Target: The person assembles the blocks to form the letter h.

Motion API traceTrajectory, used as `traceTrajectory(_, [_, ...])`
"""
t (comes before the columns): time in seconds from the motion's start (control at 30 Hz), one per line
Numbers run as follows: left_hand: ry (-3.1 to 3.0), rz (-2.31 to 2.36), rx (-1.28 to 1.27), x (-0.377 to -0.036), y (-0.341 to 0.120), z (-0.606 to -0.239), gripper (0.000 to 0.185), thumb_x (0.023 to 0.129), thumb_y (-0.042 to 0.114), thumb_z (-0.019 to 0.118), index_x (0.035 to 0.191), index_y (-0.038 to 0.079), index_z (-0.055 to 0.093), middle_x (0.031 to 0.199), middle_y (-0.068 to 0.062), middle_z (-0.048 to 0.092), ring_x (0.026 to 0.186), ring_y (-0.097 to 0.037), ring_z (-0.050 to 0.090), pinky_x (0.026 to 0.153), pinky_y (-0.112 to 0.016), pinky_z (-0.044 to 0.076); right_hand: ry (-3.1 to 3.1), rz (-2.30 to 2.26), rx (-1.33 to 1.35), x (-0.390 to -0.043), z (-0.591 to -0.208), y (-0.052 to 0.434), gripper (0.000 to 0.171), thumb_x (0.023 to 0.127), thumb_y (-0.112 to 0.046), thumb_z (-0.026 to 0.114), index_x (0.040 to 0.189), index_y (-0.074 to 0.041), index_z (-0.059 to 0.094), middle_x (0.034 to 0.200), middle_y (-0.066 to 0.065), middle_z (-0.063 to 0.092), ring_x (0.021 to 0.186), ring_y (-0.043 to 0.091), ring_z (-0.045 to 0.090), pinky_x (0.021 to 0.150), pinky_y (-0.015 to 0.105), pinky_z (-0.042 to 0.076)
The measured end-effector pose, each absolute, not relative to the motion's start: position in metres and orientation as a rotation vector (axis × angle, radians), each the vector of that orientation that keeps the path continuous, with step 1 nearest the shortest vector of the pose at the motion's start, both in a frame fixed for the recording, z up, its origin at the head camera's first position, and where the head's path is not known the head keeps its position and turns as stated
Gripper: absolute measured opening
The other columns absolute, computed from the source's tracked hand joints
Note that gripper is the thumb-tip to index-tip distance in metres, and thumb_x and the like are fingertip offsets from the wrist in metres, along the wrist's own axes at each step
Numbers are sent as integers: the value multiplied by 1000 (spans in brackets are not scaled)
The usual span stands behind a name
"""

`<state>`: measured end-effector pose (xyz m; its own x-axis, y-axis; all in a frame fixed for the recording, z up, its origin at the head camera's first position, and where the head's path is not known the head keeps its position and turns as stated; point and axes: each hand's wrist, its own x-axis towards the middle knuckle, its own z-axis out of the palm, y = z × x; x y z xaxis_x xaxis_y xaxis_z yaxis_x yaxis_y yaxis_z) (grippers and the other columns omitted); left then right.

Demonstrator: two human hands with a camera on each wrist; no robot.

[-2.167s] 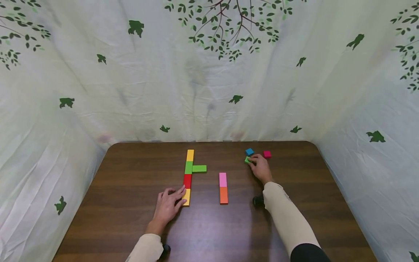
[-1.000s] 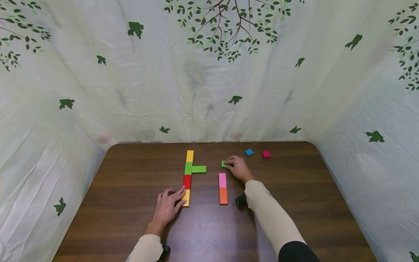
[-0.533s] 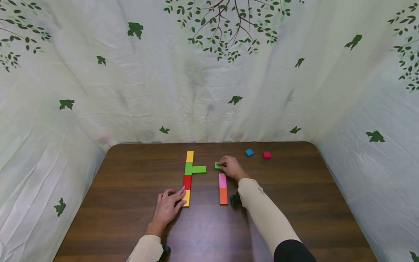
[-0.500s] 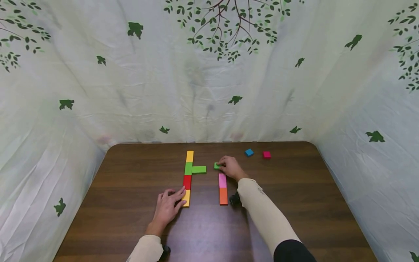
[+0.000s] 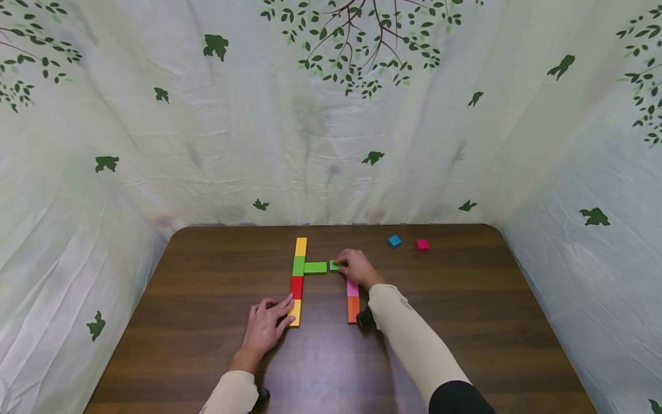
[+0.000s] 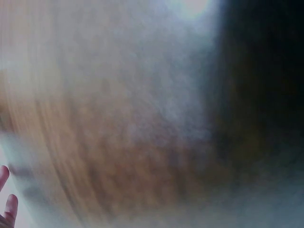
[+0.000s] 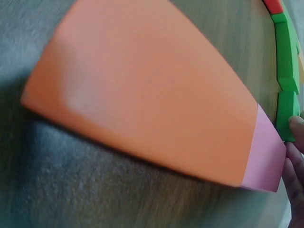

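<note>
Between thumb and fingers, my right hand (image 5: 357,267) pinches a small green block (image 5: 333,265), just right of a longer green block (image 5: 315,268). A narrow gap parts them in the head view. The longer one juts from a column of yellow (image 5: 301,246), green (image 5: 298,266), red (image 5: 296,287) and lower yellow (image 5: 295,313) blocks. My left hand (image 5: 264,325) rests its fingertips at the lower yellow block and the red block's edge. Below my right hand lie a pink block (image 5: 353,289), partly covered, and an orange block (image 7: 142,90), end to end.
A blue block (image 5: 395,241) and a crimson block (image 5: 422,245) lie near the back edge of the brown wooden table (image 5: 465,322). Behind it hangs a pale cloth (image 5: 233,126) with leaf prints. The left wrist view is mostly blurred.
My right hand has carried the small green block leftward from beside the blue block to near the longer green block. My left hand has stayed in place.
</note>
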<state>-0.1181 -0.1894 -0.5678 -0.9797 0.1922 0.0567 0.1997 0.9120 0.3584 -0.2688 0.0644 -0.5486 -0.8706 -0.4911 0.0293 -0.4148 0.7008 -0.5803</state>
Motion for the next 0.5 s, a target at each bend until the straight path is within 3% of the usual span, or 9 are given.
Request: traceTrajectory(0.5, [-3063, -580, -300, -118, -190, -567, 53, 85, 35, 71, 134, 17, 57, 141, 3, 51, 121, -31, 45, 94, -50, 31, 2741, -935, -725, -266, -549, 59, 19, 89, -4, 68, 107, -3, 73, 109, 10, 65, 106, 27, 60, 94, 39, 46])
